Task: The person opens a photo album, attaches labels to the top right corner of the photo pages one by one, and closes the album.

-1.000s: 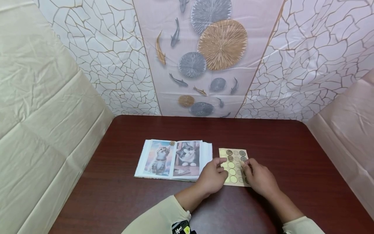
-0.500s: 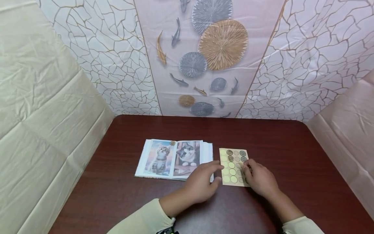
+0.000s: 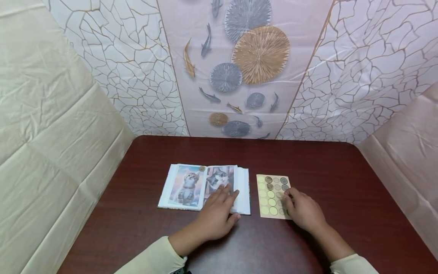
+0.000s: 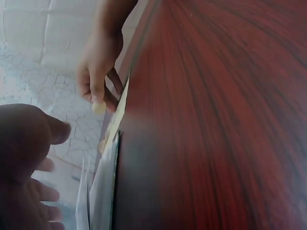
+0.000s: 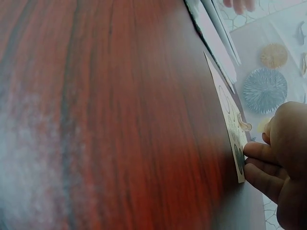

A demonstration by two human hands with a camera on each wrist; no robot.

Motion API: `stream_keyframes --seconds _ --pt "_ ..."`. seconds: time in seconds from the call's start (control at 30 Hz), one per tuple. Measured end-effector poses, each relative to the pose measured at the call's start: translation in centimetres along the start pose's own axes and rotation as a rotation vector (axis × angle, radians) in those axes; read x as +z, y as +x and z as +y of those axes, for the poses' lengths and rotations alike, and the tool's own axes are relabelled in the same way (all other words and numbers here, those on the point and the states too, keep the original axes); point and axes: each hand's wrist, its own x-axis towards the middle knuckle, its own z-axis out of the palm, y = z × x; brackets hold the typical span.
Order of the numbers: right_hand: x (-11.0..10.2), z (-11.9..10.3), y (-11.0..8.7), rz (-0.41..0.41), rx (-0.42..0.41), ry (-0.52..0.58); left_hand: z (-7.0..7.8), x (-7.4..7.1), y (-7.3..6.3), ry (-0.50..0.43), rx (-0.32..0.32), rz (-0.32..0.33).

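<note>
My right hand pinches a small round pale-yellow sticker between thumb and finger, with its other fingers at the right edge of the sticker sheet. That sheet carries rows of round stickers, some dark and gold with printed designs, others pale yellow. In the right wrist view a curled sticker stands up from the sheet. My left hand, fingers spread, is over the right page of an open photo album; whether it touches the page is hard to tell. Its fingers partly cover the cat picture.
A round sticker sits at the top right corner of the kitten picture on the album's left page. Album and sheet lie side by side on a dark red wooden table. Patterned cloth hangs behind the table.
My left hand has moved left, away from the sticker sheet and over the album's right page, its fingers spreading. My right hand has stayed at the sheet's right edge.
</note>
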Motion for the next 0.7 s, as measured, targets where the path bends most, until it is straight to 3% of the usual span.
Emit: stream_keyframes --seconds 0.17,0.37,0.7 --pt "0.0 -0.1 -0.1 0.009 -0.015 0.001 -0.6 -0.4 -0.8 0.002 -0.046 -0.121" --pt "0.1 0.1 0.0 0.013 -0.024 -0.003 -1.0 0.0 -1.4 0.011 -0.070 -0.218" --pt "0.1 0.1 0.1 0.000 -0.017 0.005 -1.5 0.7 -1.6 0.041 -0.081 -0.261"
